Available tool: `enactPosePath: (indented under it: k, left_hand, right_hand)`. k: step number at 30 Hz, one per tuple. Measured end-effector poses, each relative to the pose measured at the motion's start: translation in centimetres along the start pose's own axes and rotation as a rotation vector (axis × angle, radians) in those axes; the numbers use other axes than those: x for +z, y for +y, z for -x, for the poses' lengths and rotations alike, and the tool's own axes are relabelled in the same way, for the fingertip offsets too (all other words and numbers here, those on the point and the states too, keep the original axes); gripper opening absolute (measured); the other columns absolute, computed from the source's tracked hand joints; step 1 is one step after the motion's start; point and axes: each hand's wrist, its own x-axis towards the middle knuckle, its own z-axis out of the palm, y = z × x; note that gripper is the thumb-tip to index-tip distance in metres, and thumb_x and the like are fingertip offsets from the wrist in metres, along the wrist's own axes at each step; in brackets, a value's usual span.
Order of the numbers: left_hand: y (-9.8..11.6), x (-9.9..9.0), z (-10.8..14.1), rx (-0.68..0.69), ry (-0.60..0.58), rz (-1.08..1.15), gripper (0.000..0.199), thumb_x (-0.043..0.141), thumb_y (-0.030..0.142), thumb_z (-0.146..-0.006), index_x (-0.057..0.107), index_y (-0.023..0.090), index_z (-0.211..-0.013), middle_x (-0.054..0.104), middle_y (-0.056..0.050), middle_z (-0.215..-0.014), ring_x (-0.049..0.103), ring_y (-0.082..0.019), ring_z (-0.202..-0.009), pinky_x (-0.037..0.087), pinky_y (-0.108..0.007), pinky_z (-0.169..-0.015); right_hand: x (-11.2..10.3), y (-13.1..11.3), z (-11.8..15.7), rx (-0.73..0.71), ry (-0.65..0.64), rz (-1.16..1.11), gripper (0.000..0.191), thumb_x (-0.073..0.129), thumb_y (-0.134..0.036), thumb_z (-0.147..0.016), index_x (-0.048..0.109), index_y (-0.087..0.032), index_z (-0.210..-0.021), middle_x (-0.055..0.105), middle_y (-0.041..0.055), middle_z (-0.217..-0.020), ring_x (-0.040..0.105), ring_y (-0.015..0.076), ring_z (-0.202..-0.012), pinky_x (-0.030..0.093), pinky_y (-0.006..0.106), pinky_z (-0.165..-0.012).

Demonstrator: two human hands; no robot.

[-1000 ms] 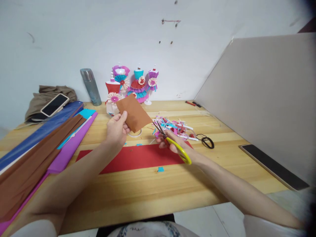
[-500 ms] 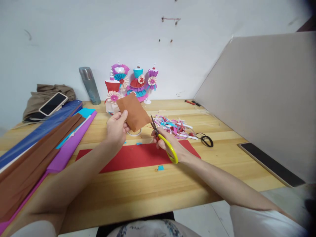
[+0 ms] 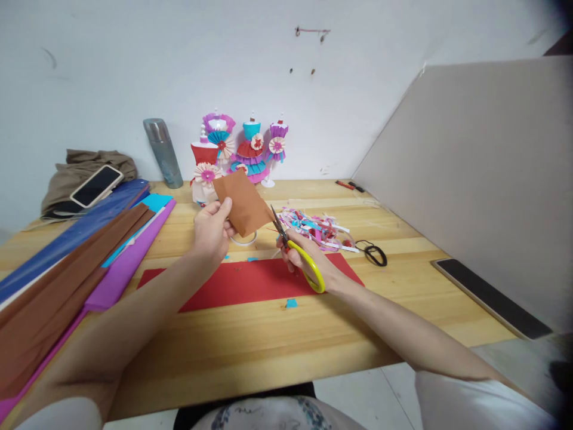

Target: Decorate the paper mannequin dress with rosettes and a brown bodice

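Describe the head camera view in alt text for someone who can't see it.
A left hand holds brown paper beside yellow-handled scissors in the right hand, above red paper on a wooden table. Behind are colourful scraps and miniature paper-dressed mannequins.

Left hand (image 3: 212,232): brown paper piece (image 3: 243,203) pinched between thumb and fingers, held up over the bench (image 3: 250,340). Right hand (image 3: 304,254): yellow-handled scissors (image 3: 298,254) — blade tips at the paper's right corner. Red sheet (image 3: 250,280) flat below both hands; pile of coloured scraps (image 3: 317,230) beyond the right hand — dress-form figures (image 3: 251,149) near the wall.
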Motion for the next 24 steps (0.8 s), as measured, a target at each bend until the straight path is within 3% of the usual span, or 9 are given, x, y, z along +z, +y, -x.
enactPosePath:
  k: [5, 15, 24]
  left_hand:
    - [0.1, 0.2, 0.2, 0.0, 0.003, -0.006, 0.015, 0.064, 0.015, -0.09, 0.062, 0.014, -0.075, 0.075, -0.006, -0.074, 0.077, -0.022, -0.088, 0.061, -0.033, -0.084]
    - [-0.1, -0.1, 0.0, 0.001, -0.016, -0.011, 0.009, 0.07, 0.017, -0.086, 0.064, 0.014, -0.079, 0.076, -0.007, -0.076, 0.077, -0.023, -0.09, 0.063, -0.035, -0.084]
    - [-0.4, -0.2, -0.2, -0.007, -0.023, -0.024, 0.015, 0.074, 0.02, -0.082, 0.062, 0.015, -0.077, 0.076, -0.007, -0.075, 0.077, -0.024, -0.09, 0.063, -0.035, -0.082]
  right_hand:
    - [-0.1, -0.2, -0.1, 0.019, 0.007, -0.034, 0.056, 0.051, -0.076, -0.084, 0.049, -0.021, -0.092, 0.048, -0.0044, -0.07, 0.049, 0.0093, -0.047, 0.038, 0.024, -0.044]
    - [0.4, -1.3, 0.4, 0.148, 0.052, 0.006, 0.045, 0.057, -0.065, -0.087, 0.046, -0.022, -0.085, 0.046, -0.0072, -0.055, 0.045, 0.0091, -0.04, 0.034, 0.023, -0.041]
    - [0.5, -2.2, 1.1, 0.169, 0.047, 0.084, 0.038, 0.064, -0.056, -0.088, 0.048, -0.022, -0.086, 0.052, -0.0055, -0.064, 0.05, 0.0093, -0.044, 0.038, 0.023, -0.043]
